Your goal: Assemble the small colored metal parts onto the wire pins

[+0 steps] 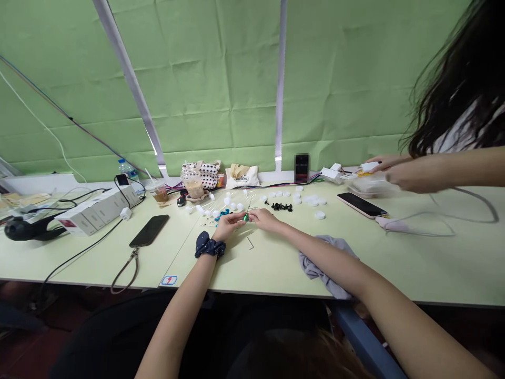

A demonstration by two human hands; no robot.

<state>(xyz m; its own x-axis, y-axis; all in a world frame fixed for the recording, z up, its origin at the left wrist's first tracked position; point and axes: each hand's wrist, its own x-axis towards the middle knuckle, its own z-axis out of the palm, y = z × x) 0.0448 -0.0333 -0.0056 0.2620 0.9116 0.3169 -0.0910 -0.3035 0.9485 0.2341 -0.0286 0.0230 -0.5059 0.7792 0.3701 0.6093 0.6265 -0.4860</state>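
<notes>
My left hand [230, 225] is closed, pinching a small green part [246, 217] between its fingertips. From the other side my right hand [266, 219] meets it with pressed-together fingers; what they grip is too small to make out. A thin rod stands up just above the fingertips, and I cannot tell which hand has it. Below both hands an L-shaped hex key [250, 243] lies on the table. Small blue parts [224, 213] are piled just behind my left hand. Beyond my right hand are several black screw-like pieces [282, 207] and several white round caps [311, 200].
A phone with a strap [150, 231] and white boxes [97, 213] lie left. Drink cups [194, 185] and a pouch [242, 176] stand along the back. Grey cloth [327, 263] is under my right forearm. At right, another person's hands [414, 172] handle white items near a second phone [362, 205].
</notes>
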